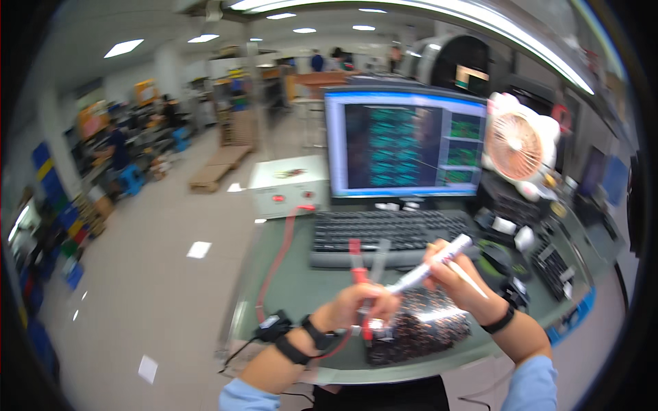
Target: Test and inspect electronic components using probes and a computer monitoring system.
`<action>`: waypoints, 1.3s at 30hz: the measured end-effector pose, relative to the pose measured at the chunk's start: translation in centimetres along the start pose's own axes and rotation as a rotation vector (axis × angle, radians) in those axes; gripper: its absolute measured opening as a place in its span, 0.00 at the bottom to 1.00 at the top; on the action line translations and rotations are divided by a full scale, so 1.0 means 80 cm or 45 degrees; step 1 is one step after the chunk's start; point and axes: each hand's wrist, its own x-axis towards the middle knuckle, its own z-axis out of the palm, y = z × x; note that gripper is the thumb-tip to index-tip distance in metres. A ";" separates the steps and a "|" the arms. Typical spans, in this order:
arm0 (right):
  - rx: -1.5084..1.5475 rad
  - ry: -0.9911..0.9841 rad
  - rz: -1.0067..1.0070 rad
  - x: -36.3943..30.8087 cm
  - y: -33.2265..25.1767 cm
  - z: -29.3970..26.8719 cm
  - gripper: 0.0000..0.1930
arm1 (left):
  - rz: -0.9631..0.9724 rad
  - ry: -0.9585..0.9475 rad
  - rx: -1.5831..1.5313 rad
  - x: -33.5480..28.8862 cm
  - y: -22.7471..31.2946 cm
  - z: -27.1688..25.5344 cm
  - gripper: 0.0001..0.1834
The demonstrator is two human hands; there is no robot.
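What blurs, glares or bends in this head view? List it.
Head view: fisheye bends the ceiling lights and table edge; the monitor glows bright; both hands, left and right, and the white pen are motion-blurred; glare streaks the dark board.

A white marker pen (432,264) lies tilted, its upper end toward the keyboard side, its lower end down over a dark circuit board (421,325). The board lies flat on the desk's near edge, glossy and densely patterned. A red probe (361,301) stands nearly upright, its tip on the board's left part.
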 end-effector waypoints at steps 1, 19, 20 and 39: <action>0.024 -0.008 -0.002 -0.003 -0.001 0.000 0.10 | -0.016 -0.010 -0.043 0.005 -0.002 0.003 0.28; -0.539 0.423 -0.253 0.011 0.031 -0.052 0.14 | -0.163 1.070 0.375 -0.026 -0.009 -0.013 0.20; -0.845 0.346 -0.279 0.012 0.028 -0.061 0.14 | -0.181 1.130 0.359 -0.047 -0.008 -0.015 0.18; -2.067 -0.214 -0.505 0.044 0.002 -0.105 0.22 | -1.180 1.896 1.346 -0.374 -0.150 0.249 0.19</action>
